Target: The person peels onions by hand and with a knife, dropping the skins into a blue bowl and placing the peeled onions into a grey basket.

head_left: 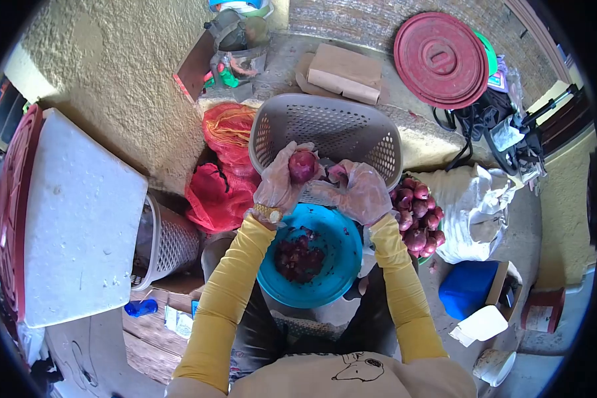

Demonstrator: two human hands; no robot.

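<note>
My left hand [280, 178], in a clear plastic glove, is closed around a red onion [303, 166]. Beside it my right hand [361, 192], gloved the same way, has its fingers curled round a small purple-red piece [338, 174]; I cannot tell whether this is onion skin. Both hands are above the near rim of a grey perforated basket [325, 109]. Below them, between my legs, a blue basin [345, 278] contains dark red onion skins [300, 257]. Whole red onions [418, 212] are heaped to the right of my right hand.
A white sack [467, 205] lies beyond the onion heap. Red mesh bags [225, 179] are left of the basket. Further left stand a second basket [172, 242] and a large white box [86, 219]. At the back are flattened cardboard [345, 69] and a red lid [441, 60].
</note>
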